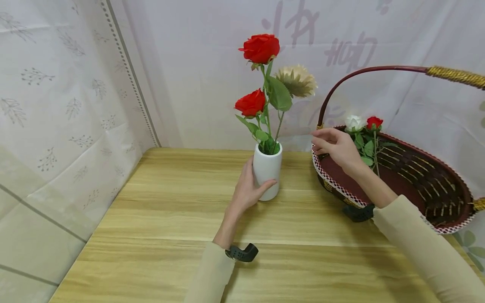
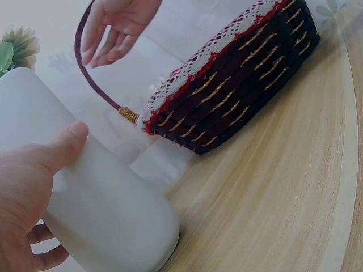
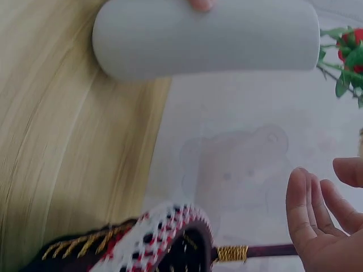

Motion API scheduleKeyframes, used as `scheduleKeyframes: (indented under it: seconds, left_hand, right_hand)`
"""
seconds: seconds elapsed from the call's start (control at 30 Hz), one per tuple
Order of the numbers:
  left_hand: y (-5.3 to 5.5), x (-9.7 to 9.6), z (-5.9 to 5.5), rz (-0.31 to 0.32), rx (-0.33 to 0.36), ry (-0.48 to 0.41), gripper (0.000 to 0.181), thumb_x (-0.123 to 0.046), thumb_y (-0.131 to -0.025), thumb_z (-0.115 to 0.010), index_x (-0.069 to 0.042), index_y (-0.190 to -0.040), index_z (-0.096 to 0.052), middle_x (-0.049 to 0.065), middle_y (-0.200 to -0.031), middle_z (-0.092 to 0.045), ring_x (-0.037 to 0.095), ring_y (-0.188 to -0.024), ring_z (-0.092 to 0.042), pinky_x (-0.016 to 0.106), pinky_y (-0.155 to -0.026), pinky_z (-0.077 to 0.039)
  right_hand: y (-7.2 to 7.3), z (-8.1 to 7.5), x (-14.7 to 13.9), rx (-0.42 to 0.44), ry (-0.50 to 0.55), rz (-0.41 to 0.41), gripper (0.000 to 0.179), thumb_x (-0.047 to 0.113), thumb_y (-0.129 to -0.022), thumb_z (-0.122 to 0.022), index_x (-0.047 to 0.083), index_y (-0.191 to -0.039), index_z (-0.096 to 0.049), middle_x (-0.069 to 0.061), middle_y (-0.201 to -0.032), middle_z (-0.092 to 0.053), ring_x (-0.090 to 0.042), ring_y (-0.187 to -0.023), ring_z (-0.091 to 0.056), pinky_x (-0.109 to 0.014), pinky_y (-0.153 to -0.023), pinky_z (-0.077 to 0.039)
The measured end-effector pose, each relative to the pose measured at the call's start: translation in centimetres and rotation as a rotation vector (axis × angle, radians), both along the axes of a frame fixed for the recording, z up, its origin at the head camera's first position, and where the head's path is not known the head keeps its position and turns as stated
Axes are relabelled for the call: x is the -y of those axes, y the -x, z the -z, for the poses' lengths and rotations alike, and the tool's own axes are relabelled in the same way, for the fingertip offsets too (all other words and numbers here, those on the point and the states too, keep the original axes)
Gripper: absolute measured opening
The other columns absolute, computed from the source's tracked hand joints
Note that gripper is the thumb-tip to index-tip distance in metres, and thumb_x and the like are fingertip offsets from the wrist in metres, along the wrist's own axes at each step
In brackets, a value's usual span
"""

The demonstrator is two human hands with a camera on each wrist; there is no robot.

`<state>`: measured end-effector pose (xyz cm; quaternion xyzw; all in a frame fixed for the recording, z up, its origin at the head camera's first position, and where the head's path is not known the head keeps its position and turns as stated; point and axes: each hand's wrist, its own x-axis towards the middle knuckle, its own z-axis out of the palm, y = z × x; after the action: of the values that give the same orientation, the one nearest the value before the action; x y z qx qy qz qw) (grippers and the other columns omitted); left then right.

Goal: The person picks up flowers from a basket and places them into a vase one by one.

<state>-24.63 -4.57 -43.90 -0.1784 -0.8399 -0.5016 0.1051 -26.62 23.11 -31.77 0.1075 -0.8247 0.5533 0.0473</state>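
Observation:
My left hand (image 1: 248, 187) grips a white vase (image 1: 268, 172) on the wooden table, thumb across its front and fingers round its far side. Two red roses, an upper one (image 1: 260, 49) and a lower one (image 1: 251, 103), stand in the vase with a cream flower (image 1: 297, 81) leaning right. Over the left rim of a dark woven basket (image 1: 405, 181) hovers my right hand (image 1: 339, 151), fingers loosely bent and holding nothing. Inside the basket, behind that hand, lie a white rose (image 1: 354, 123) and a small red rose (image 1: 374, 122).
The basket's tall handle (image 1: 379, 68), partly wrapped in gold cord, arches above the right side. White lace trims its rim. A patterned curtain (image 1: 68, 97) hangs at the left and back of the wooden table (image 1: 159, 235).

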Motion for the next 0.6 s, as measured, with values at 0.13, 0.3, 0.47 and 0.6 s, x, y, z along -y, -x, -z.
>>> scheduleKeyframes:
  seconds: [0.13, 0.3, 0.47, 0.6]
  left_hand:
    - [0.0, -0.1, 0.0, 0.002, -0.002, -0.001, 0.098, -0.044, -0.087, -0.079, -0.012, -0.159, -0.021, 0.014, -0.149, -0.040, 0.028, -0.129, -0.047, 0.050, -0.105, -0.043]
    - [0.1, -0.1, 0.1, 0.003, 0.002, 0.000, 0.098, -0.044, -0.087, -0.079, -0.013, -0.159, -0.020, 0.013, -0.150, -0.039, 0.027, -0.129, -0.047, 0.050, -0.105, -0.043]
    - [0.0, 0.0, 0.1, 0.001, 0.002, 0.002, 0.098, -0.044, -0.088, -0.079, -0.013, -0.159, -0.020, 0.013, -0.150, -0.039, 0.027, -0.129, -0.047, 0.050, -0.105, -0.043]
    - [0.1, 0.0, 0.1, -0.005, 0.000, 0.003, 0.097, -0.044, -0.087, -0.079, -0.013, -0.159, -0.021, 0.012, -0.150, -0.040, 0.026, -0.129, -0.047, 0.049, -0.105, -0.043]
  right_hand:
    - [0.0, 0.1, -1.5, 0.003, 0.024, 0.019, 0.032, 0.020, -0.102, -0.063, -0.002, -0.126, -0.060, 0.000, -0.100, -0.069, -0.014, -0.085, -0.069, -0.024, -0.075, -0.057]
    - [0.2, 0.4, -3.3, -0.004, 0.026, 0.062, 0.029, 0.021, -0.101, -0.065, 0.001, -0.122, -0.062, 0.009, -0.095, -0.069, -0.009, -0.082, -0.068, -0.023, -0.074, -0.057]
    - [0.4, 0.7, -5.1, -0.013, -0.038, 0.112, 0.029, 0.026, -0.101, -0.064, 0.005, -0.122, -0.062, 0.015, -0.091, -0.068, -0.005, -0.081, -0.068, -0.020, -0.072, -0.056]
    - [0.4, 0.8, -6.2, -0.012, -0.100, 0.159, 0.036, 0.032, -0.101, -0.063, 0.005, -0.124, -0.061, 0.020, -0.088, -0.067, -0.003, -0.080, -0.067, -0.018, -0.072, -0.054]
